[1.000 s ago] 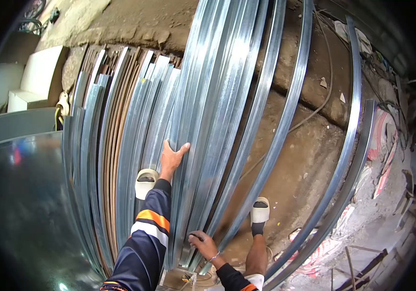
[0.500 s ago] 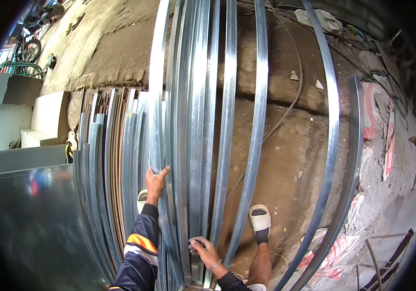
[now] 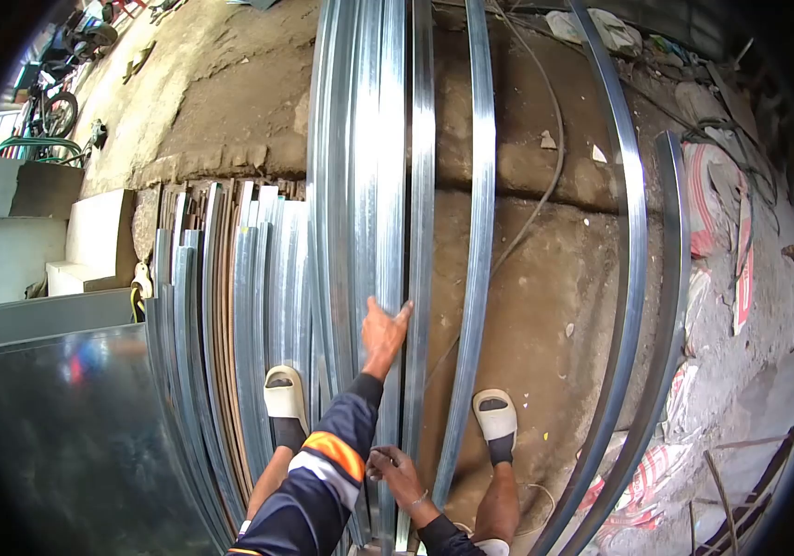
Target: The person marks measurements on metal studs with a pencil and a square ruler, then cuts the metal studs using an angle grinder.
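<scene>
Long shiny galvanized metal channels (image 3: 346, 185) run side by side away from me. My left hand (image 3: 384, 338) reaches across them, its thumb and fingers gripping one metal channel (image 3: 390, 213) from either side. Lower down, my right hand (image 3: 401, 477) is closed, with curled fingers low over the near part of the bundle. My left sleeve is close against its fingertips, so I cannot make out what they hold. Just right of the bundle, a single channel (image 3: 480, 195) lies apart.
A stack of shorter metal lengths (image 3: 263, 278) lies to the left, near a dark sheet (image 3: 54, 435). Two curved-looking bars (image 3: 636, 241) stand off to the right. A cable (image 3: 559, 139) crosses the dirt floor (image 3: 545, 306). Torn sacks (image 3: 707, 204) line the right side.
My left hand has moved right, carrying a channel from the left side of the bundle over onto it. My right hand stays in nearly the same place.
</scene>
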Action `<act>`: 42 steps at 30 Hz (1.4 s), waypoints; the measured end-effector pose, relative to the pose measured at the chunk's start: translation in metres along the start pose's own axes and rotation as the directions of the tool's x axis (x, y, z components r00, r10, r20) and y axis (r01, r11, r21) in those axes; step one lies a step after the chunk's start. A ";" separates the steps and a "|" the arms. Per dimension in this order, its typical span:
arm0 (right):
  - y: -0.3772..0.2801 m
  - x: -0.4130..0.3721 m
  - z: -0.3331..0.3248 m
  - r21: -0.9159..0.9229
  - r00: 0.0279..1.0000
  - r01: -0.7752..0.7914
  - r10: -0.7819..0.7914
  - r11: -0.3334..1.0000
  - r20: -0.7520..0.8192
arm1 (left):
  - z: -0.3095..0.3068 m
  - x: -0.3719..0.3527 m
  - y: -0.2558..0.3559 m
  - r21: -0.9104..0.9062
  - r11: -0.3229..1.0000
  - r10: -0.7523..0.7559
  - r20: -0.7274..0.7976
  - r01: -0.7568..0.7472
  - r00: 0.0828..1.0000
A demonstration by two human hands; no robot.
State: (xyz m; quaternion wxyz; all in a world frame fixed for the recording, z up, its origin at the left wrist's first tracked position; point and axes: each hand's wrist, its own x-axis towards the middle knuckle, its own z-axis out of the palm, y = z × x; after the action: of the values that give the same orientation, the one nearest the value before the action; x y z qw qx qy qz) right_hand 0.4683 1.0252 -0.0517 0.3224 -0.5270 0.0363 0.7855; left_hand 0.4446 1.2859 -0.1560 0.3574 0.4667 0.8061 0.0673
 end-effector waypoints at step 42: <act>-0.016 0.014 0.012 -0.112 0.985 -0.169 0.164 0.979 -0.052 | -0.055 0.116 -0.216 -0.460 0.809 -0.143 0.451 0.367 0.881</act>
State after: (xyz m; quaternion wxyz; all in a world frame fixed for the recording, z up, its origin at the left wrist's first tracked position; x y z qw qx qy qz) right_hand 0.4644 1.0488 -0.0536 0.2238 -0.5564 0.0415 0.7991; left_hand 0.2211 1.2708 -0.2703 0.6335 0.2378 0.7223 0.1428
